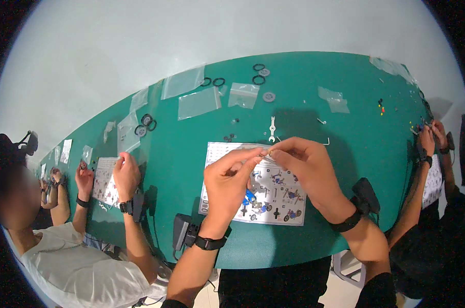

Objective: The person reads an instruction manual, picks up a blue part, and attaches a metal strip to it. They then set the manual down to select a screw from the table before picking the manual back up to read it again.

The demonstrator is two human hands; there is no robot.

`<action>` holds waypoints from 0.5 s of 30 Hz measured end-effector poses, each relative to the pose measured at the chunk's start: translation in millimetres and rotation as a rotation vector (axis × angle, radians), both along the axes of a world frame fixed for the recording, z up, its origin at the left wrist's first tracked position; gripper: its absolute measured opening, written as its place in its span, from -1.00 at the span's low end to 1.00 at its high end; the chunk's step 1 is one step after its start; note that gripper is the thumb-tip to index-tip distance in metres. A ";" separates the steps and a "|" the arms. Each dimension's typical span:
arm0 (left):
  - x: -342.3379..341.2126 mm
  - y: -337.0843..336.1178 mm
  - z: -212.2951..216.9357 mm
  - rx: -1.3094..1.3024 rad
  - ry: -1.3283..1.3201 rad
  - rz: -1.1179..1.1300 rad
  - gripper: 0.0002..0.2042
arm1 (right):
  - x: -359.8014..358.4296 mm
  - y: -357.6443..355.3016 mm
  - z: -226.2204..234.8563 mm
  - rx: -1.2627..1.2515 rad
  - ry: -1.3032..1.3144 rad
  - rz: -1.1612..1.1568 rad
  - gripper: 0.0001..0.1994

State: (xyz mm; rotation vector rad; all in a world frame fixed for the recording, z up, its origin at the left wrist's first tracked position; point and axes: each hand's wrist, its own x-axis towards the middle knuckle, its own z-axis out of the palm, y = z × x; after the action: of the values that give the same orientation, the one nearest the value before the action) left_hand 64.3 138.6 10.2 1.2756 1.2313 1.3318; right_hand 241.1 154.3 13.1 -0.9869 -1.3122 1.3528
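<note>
Above a printed instruction sheet [281, 213] with pictures of small vehicle models, my two hands meet fingertip to fingertip. My left hand [226, 177] is closed in a pinch on a small yellowish part [263, 155]. From the right, the thumb and fingers of my right hand [308, 167] pinch the same spot; the fingertips hide most of the part. A blue piece [250, 196] shows below my left palm; whether the lower fingers hold it or it lies on the sheet, I cannot tell.
Beyond the sheet lie a small white wrench [272, 128], an L-shaped hex key [327, 141], a screw [321, 121], black rings [258, 80], grey wheel discs [269, 97] and plastic bags [199, 103]. Co-workers' hands [126, 174] work at left and right [426, 139].
</note>
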 end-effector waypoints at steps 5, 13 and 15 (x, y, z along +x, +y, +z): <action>3.3 1.3 -4.8 0.366 0.228 0.035 -0.86 | 0.2 -1.0 1.0 -0.138 0.099 0.005 -0.81; 3.7 -1.8 -2.7 0.305 0.191 0.046 -0.79 | 7.5 5.6 3.3 -0.120 -0.005 0.069 -0.83; 2.6 -1.8 -2.9 0.333 0.199 0.045 -0.79 | 7.7 5.5 3.2 -0.154 -0.045 0.087 -0.85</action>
State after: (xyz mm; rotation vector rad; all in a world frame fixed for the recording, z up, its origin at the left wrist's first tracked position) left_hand 66.9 136.8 7.3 1.6562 1.2113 1.5162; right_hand 248.8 159.9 16.3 -1.0805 -1.3122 1.5238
